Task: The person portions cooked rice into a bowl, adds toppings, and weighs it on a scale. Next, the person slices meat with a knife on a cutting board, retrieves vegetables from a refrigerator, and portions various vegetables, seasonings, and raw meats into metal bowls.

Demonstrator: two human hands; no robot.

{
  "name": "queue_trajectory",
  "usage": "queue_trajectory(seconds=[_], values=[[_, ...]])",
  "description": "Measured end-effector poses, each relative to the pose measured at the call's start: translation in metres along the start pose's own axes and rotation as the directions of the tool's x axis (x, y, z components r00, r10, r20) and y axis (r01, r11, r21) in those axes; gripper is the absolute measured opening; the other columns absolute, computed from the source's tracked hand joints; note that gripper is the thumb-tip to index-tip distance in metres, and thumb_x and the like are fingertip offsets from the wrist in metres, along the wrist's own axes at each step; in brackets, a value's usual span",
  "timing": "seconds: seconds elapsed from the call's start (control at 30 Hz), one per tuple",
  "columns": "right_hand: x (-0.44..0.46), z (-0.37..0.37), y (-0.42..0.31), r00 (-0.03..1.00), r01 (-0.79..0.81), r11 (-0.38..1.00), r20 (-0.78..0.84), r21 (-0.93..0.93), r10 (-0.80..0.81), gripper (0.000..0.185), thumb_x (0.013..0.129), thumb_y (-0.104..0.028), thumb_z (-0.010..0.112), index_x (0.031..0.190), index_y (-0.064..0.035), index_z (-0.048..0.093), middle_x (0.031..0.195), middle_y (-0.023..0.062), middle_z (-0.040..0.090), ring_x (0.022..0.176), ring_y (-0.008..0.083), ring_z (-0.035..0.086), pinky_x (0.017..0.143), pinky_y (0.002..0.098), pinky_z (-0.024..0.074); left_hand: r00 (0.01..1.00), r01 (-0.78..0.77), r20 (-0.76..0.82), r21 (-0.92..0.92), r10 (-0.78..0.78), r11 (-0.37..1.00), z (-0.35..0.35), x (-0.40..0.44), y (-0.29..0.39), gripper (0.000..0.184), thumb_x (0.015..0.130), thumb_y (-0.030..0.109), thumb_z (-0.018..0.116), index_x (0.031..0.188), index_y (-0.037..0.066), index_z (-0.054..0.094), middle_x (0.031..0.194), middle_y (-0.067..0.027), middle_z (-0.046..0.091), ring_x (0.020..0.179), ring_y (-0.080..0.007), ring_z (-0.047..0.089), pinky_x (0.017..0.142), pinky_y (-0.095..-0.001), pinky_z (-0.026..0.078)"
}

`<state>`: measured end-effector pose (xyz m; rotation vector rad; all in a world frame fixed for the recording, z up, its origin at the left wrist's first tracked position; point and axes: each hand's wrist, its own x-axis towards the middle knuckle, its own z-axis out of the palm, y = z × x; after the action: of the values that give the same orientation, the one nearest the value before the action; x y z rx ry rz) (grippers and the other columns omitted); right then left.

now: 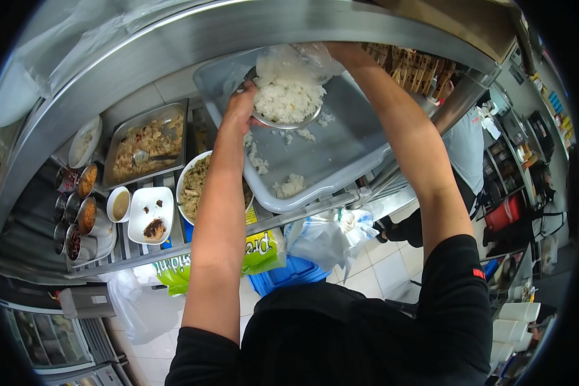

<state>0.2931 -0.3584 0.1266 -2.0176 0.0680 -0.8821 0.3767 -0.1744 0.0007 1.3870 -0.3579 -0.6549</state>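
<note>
My left hand (240, 104) is wrapped round the left rim of a round metal bowl (312, 118) heaped with white rice (289, 100). The bowl tilts towards me over a grey plastic tub (341, 174), where clumps of rice lie scattered. My right hand (334, 51) is at the bowl's far side, gripping a clear plastic bag (302, 63) that rests against the rice. Its fingers are mostly hidden by the bag and the shelf edge.
Left of the tub are a metal tray of rice (149, 145), a bowl of greenish food (193, 183), a white dish (161, 209) and several metal cups (90, 215). A steel shelf (251, 22) curves overhead. Another person (460, 151) stands to the right.
</note>
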Motion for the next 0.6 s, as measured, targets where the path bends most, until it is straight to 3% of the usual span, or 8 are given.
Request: queue_trajectory(seconds=[0.33,0.4,0.47,0.53,0.6], values=[[-0.003,0.005,0.011,0.993,0.073,0.993,-0.091,-0.095,-0.082,0.051,0.084,-0.038,0.05,0.126,-0.01,0.048,0.133,0.0183,0.04,0.122,0.0329,0.04,0.102,0.0403,0.0331,0.999,0.048,0.026,-0.035,-0.048,0.998,-0.006,0.009,-0.003,0.05,0.094,0.04,0.037,0.125,0.001,0.04,0.112,-0.0193,0.055,0.088,-0.0336,0.063,0.057,-0.047,0.058],[-0.009,0.006,0.015,0.975,0.124,0.969,-0.157,-0.213,-0.159,0.051,0.084,-0.038,0.049,0.127,-0.0099,0.048,0.134,0.0185,0.04,0.122,0.0333,0.04,0.102,0.0405,0.0329,0.998,0.047,0.035,-0.054,-0.045,0.997,-0.006,0.009,-0.004,0.049,0.094,0.038,0.036,0.126,0.001,0.038,0.113,-0.0205,0.054,0.087,-0.0344,0.063,0.055,-0.0461,0.058],[-0.024,0.014,0.018,0.912,0.239,0.873,-0.21,-0.424,-0.352,0.05,0.085,-0.038,0.047,0.127,-0.0097,0.047,0.135,0.0187,0.039,0.123,0.0338,0.04,0.103,0.0406,0.0326,0.999,0.037,0.041,-0.086,-0.034,0.996,-0.008,0.011,-0.004,0.049,0.094,0.037,0.035,0.127,0.001,0.036,0.113,-0.0209,0.053,0.088,-0.035,0.063,0.056,-0.0463,0.059],[-0.048,0.042,0.028,0.874,0.344,0.75,-0.1,-0.565,-0.476,0.05,0.086,-0.038,0.046,0.127,-0.0096,0.047,0.135,0.0189,0.038,0.123,0.0343,0.04,0.103,0.0407,0.0324,1.0,0.018,0.011,-0.08,-0.017,0.997,-0.005,0.009,-0.002,0.049,0.094,0.037,0.035,0.128,0.002,0.036,0.114,-0.0209,0.053,0.088,-0.0354,0.063,0.055,-0.046,0.059],[-0.076,0.082,0.047,0.901,0.383,0.637,0.117,-0.669,-0.418,0.05,0.087,-0.039,0.045,0.127,-0.0095,0.047,0.136,0.0191,0.038,0.123,0.0347,0.04,0.103,0.0408,0.0321,1.0,-0.005,-0.022,-0.051,0.004,0.999,-0.002,0.006,0.002,0.048,0.094,0.038,0.035,0.128,0.004,0.035,0.114,-0.0208,0.053,0.087,-0.0356,0.063,0.054,-0.0457,0.059]])
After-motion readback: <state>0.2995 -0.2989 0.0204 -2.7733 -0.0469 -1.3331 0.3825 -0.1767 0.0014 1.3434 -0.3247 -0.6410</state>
